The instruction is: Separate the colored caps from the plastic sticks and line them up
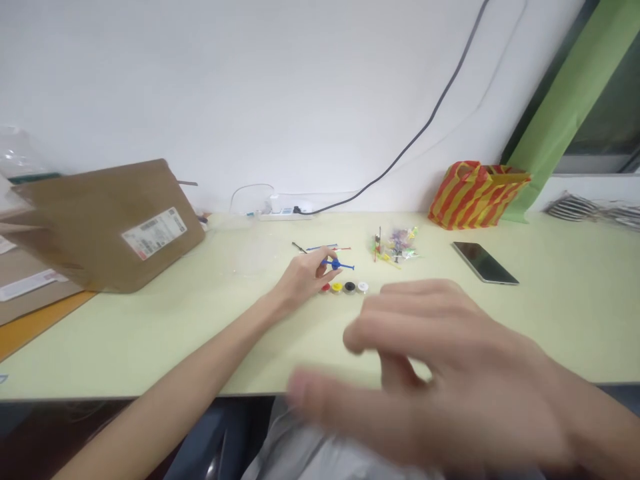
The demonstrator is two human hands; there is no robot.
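Fingers of the left hand [303, 275] pinch the blue piece [336, 265] over the worktop [300, 347], near the pots [349, 287]; probably light, stiff, slender ends fragile, best gripped mid-body. Right hand [450, 367], blurred: fingers parted, nothing visibly grasped.

Four small round containers [337, 288] sit left of the one phone [485, 263]. One striped bag [473, 197] stands behind the phone; one power strip [280, 215] lies leftward.

- Your head camera looks forward and down across the table [565, 320], past its far edge to the wall [200, 80].
- Your right hand [465, 380] is nearest the lens.
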